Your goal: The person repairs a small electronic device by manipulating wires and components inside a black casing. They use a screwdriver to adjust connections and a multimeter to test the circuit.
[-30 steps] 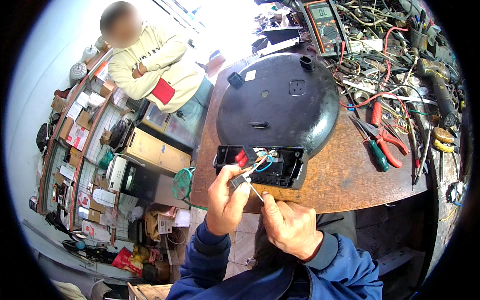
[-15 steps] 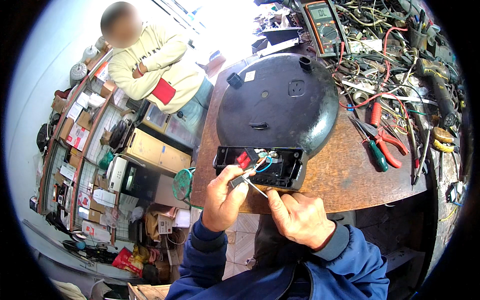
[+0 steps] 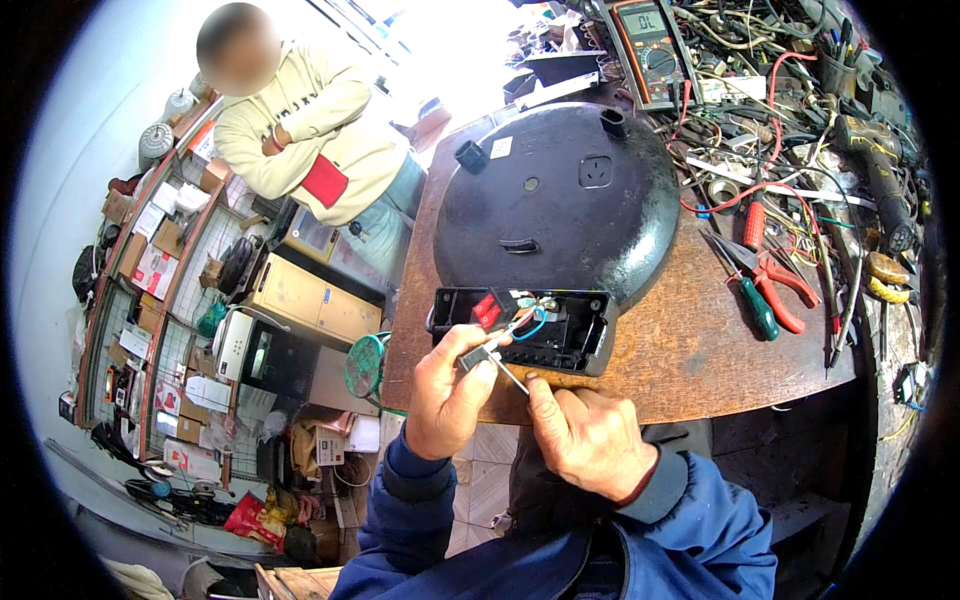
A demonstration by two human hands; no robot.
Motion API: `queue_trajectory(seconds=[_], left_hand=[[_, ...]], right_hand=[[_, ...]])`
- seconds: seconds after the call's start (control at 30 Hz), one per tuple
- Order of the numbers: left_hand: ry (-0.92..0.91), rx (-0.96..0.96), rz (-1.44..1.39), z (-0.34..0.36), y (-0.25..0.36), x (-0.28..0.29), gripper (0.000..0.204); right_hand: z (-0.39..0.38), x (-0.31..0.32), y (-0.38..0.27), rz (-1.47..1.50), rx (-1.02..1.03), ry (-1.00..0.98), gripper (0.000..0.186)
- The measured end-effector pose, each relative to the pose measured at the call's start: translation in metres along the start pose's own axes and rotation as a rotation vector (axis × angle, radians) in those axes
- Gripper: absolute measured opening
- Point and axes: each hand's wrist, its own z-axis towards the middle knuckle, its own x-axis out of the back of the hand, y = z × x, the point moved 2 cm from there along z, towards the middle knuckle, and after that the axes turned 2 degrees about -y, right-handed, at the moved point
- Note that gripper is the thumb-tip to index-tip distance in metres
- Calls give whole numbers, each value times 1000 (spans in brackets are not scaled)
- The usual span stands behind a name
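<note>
My left hand pinches a small black block between thumb and fingers. Several wires run from it up to a red double switch and a blue wire. These lie in the open black housing on the side of a large round black pan, which rests underside up. In my right hand, thumb and fingers close on a thin pale rod whose far tip meets the block. Whether it is a tool shaft or a stiff wire I cannot tell; the fist hides its other end.
Right of the pan lie red-handled pliers, a green-handled screwdriver and a red test probe. Behind them are a multimeter and tangled cables. A person with folded arms stands beyond the table's left side, near loaded shelves.
My right hand has shifted slightly left and down with the rod. My left hand keeps its pinch on the block. The other person barely moves.
</note>
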Motion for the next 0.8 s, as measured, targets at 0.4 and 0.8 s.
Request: queue_trajectory(seconds=[0.4, 0.8], left_hand=[[19, -76, 57, 0, -3, -1, 31], [132, -156, 127, -6, -1, -13, 28]], right_hand=[[2, -1, -5, 111, -65, 26, 49], [2, -5, -37, 8, -209, 0, 49]])
